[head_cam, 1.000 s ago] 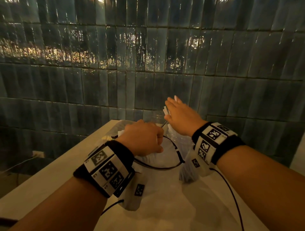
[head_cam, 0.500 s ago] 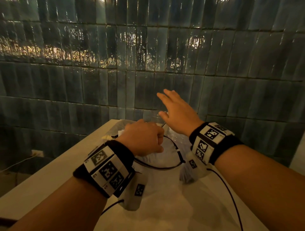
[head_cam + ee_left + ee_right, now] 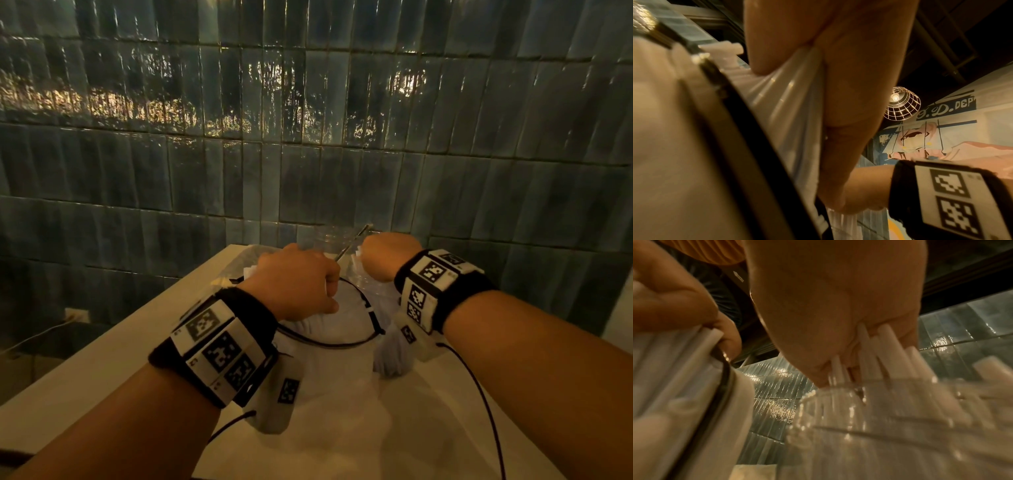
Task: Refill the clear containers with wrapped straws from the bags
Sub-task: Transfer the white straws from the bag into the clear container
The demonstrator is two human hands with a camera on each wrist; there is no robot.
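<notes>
Head view: both hands work over a pale worktop (image 3: 102, 349) set against a wall of dark glossy tiles (image 3: 308, 137). The left hand (image 3: 294, 284) is curled into a fist, gripping the top edge of a clear plastic bag (image 3: 335, 322) full of white wrapped straws (image 3: 781, 100); from the left wrist view the fingers (image 3: 849, 97) are seen folded over the gathered plastic and the straws inside it. A thin black cable (image 3: 359, 308) loops across the bag. Just to the right, at the back of the worktop near the wall, stands the clear container (image 3: 332, 240), and the right hand (image 3: 387, 257) is bent down over its mouth. The right wrist view shows that hand's palm (image 3: 828, 313) pressing on the upper ends of the straws standing in the container (image 3: 900, 418), fingers bunched around their tips. A second bundle of straws (image 3: 390, 356) lies on the worktop below the right wrist.
</notes>
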